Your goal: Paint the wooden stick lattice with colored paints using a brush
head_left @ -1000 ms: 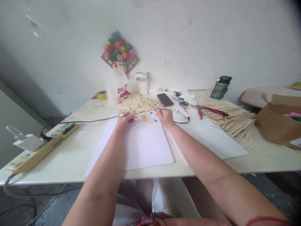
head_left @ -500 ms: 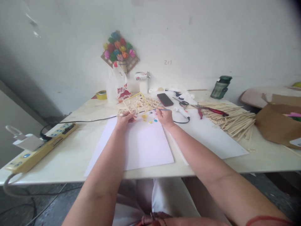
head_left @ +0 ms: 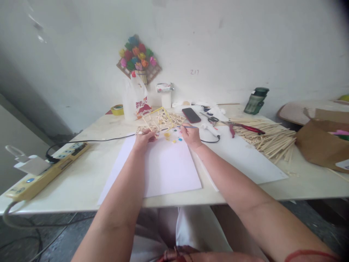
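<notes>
My right hand point(head_left: 191, 136) is closed on a thin blue brush point(head_left: 192, 127), whose tip points left over blobs of paint. Yellow paint point(head_left: 167, 135) and blue paint point(head_left: 180, 139) lie on the white sheet point(head_left: 171, 167). At the sheet's upper left, my left hand point(head_left: 145, 138) is closed on the near edge of a wooden stick lattice point(head_left: 152, 125). Part of that lattice is yellow at its upper edge. Beyond the hands, more pale stick pieces lie tangled, and which ones join the lattice I cannot tell.
A phone point(head_left: 191, 115), scissors point(head_left: 211, 118), a white glue gun point(head_left: 211, 130) and red-handled pliers point(head_left: 248, 128) lie right of centre. Farther right are many sticks point(head_left: 272, 142) and a paper bag point(head_left: 321, 140). A power strip point(head_left: 49, 173) lies left; a plastic bag point(head_left: 132, 98) stands behind.
</notes>
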The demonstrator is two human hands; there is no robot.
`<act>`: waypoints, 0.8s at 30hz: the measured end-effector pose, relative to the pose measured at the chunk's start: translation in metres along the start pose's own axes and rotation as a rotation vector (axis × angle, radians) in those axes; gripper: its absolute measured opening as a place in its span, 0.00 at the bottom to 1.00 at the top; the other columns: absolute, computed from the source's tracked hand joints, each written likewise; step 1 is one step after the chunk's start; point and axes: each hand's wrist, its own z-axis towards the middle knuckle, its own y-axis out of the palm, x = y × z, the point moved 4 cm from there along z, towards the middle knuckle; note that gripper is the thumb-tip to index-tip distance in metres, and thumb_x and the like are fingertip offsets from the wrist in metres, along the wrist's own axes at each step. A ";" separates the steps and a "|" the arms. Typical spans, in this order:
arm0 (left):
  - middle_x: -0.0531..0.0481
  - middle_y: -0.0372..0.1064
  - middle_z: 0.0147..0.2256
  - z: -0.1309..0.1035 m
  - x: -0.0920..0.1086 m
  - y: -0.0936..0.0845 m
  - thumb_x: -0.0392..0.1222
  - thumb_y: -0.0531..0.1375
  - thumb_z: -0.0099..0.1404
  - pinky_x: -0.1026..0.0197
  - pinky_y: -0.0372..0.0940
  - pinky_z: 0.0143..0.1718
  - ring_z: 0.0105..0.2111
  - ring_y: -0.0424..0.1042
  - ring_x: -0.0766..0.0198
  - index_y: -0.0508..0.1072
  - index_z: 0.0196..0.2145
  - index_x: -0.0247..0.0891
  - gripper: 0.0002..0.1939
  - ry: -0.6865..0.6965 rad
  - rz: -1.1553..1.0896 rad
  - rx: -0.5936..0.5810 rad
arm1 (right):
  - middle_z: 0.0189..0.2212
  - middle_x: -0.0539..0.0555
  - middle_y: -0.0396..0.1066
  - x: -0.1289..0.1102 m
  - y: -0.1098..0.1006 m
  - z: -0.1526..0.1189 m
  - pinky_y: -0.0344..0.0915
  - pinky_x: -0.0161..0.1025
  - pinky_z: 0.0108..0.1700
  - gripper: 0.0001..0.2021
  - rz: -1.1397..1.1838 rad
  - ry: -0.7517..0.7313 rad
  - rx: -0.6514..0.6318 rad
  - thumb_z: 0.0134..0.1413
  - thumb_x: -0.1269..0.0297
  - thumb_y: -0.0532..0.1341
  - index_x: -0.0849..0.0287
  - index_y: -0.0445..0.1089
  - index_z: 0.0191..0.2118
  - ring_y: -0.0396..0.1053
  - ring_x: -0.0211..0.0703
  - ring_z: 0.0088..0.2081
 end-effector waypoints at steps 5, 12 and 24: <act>0.52 0.70 0.21 0.000 0.000 0.000 0.53 0.71 0.43 0.67 0.62 0.22 0.19 0.66 0.69 0.72 0.21 0.36 0.18 -0.004 -0.005 0.001 | 0.26 0.56 0.75 0.000 0.000 0.000 0.66 0.38 0.31 0.18 -0.002 -0.007 -0.005 0.63 0.55 0.47 0.57 0.69 0.31 0.73 0.44 0.27; 0.52 0.70 0.20 0.001 -0.002 -0.001 0.52 0.71 0.42 0.66 0.61 0.21 0.19 0.66 0.69 0.72 0.21 0.36 0.18 -0.001 -0.011 0.010 | 0.26 0.56 0.75 -0.004 0.002 0.000 0.66 0.37 0.31 0.19 0.003 -0.042 -0.020 0.63 0.56 0.46 0.57 0.69 0.30 0.73 0.43 0.28; 0.51 0.70 0.20 -0.001 0.002 0.001 0.52 0.71 0.40 0.66 0.61 0.21 0.19 0.66 0.68 0.70 0.19 0.36 0.19 -0.010 -0.011 0.022 | 0.31 0.56 0.76 0.005 0.000 0.000 0.70 0.39 0.38 0.18 0.020 -0.008 0.002 0.63 0.56 0.48 0.57 0.71 0.34 0.75 0.44 0.33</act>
